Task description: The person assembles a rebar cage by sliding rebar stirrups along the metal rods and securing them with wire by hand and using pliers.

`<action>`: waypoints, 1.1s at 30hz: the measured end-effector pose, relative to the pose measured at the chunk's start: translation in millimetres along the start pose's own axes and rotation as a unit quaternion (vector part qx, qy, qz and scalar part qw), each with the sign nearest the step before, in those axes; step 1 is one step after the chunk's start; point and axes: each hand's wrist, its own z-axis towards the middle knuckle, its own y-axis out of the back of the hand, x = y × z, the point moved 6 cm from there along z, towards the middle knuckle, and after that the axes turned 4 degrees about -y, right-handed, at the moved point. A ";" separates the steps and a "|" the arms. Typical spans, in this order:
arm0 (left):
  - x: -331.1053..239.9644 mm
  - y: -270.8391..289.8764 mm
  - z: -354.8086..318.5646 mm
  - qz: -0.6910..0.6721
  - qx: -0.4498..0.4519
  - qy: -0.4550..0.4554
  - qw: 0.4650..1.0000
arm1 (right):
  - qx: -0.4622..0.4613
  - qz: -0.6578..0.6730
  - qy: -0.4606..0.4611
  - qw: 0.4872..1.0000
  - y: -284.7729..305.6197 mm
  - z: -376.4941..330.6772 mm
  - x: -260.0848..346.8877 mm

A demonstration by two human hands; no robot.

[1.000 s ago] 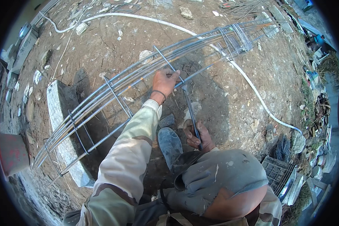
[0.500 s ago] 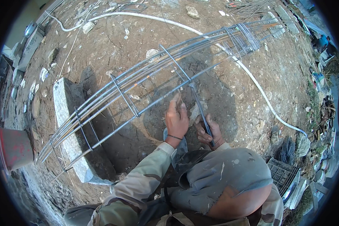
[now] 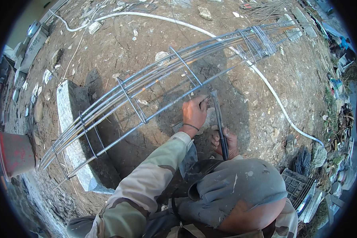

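My right hand (image 3: 227, 143) grips a pair of long dark pincers (image 3: 219, 119) by the handles, its thumb lying across them. The pincers' head points away from me, a short gap off the near bar of a long rebar cage (image 3: 154, 113). Close to that head, my left hand (image 3: 195, 112) is closed with its fingertips pinched together. Whatever sits in that pinch is too small to make out. The cage has long steel bars with square stirrups (image 3: 185, 67) round them, and several stirrups are bunched at its far right end.
A stone block (image 3: 69, 107) lies under the cage's left end, with a reddish bucket (image 3: 16, 154) further left. A white hose (image 3: 265, 81) curves beneath the cage. A bundle of thin wire (image 3: 302, 160) and a dark crate (image 3: 297, 185) are at the right.
The pincers' head has come away from the cage's near bar, swinging right and toward me. My left hand has shifted right, up to the pincers' head, and its fingers have curled in.
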 end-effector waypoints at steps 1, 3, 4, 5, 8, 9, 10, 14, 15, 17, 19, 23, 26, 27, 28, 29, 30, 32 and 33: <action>-3.4 -5.4 -0.3 0.006 0.018 -0.023 1.000 | -0.005 -0.049 0.003 0.999 0.6 -8.1 5.0; -5.3 -13.6 -2.2 0.012 0.029 -0.044 0.999 | -0.006 -0.102 0.002 0.995 -0.5 -22.7 18.1; -5.1 -21.2 -5.3 0.036 0.066 -0.050 0.996 | -0.034 -0.174 -0.036 0.984 1.5 -30.8 21.3; -3.8 -28.1 -10.0 0.056 0.110 -0.055 0.991 | -0.043 -0.221 -0.058 0.973 1.2 -38.3 24.5; -2.4 -32.4 -23.7 0.009 0.106 -0.063 0.992 | -0.006 -0.217 -0.106 0.970 -3.9 -51.0 24.5; -0.5 -33.1 -30.2 -0.013 0.110 -0.045 0.993 | 0.013 -0.245 -0.137 0.960 -4.0 -53.9 18.6; -1.0 -29.1 -35.0 -0.012 0.085 -0.048 0.995 | -0.074 -0.325 -0.154 0.930 8.9 -56.7 18.1; -1.9 -9.7 -46.9 -0.037 0.018 -0.033 0.999 | -0.059 -0.268 -0.145 0.951 22.6 -60.9 8.0; 5.2 -6.0 -48.3 -0.063 0.018 0.034 0.997 | -0.037 -0.272 -0.156 0.949 25.5 -63.1 4.6; -3.4 6.9 -49.7 -0.040 0.021 -0.030 0.999 | 0.012 -0.224 -0.139 0.965 28.9 -66.1 3.8; -13.7 18.6 -54.2 -0.016 0.040 -0.080 0.996 | 0.005 -0.252 -0.146 0.957 39.8 -64.4 10.2; -28.1 69.6 -71.1 -0.006 0.006 -0.049 0.999 | -0.172 -0.558 -0.177 0.792 70.5 -55.4 28.2; -46.3 143.5 -87.5 0.074 0.093 -0.154 0.981 | -0.235 -0.907 -0.193 0.290 48.3 -46.7 42.0; -50.1 173.0 -90.0 0.107 0.110 -0.171 0.973 | -0.222 -0.918 -0.161 0.287 26.7 -37.5 46.1; -54.6 202.3 -93.1 0.139 0.127 -0.185 0.965 | -0.184 -0.919 -0.092 0.337 -6.2 -28.7 54.5; -53.7 230.8 -96.6 0.205 0.177 -0.160 0.949 | -0.173 -0.911 -0.052 0.370 -39.6 -20.5 65.1; -58.2 259.5 -99.1 0.217 0.196 -0.153 0.944 | -0.133 -0.897 -0.016 0.421 -76.9 -4.5 74.4; -66.6 302.4 -108.6 0.329 0.237 -0.104 0.908 | -0.042 -0.934 0.020 0.353 -152.2 34.9 84.7; -73.2 317.5 -118.1 0.369 0.259 -0.075 0.889 | 0.064 -0.962 0.088 0.251 -192.7 52.6 76.5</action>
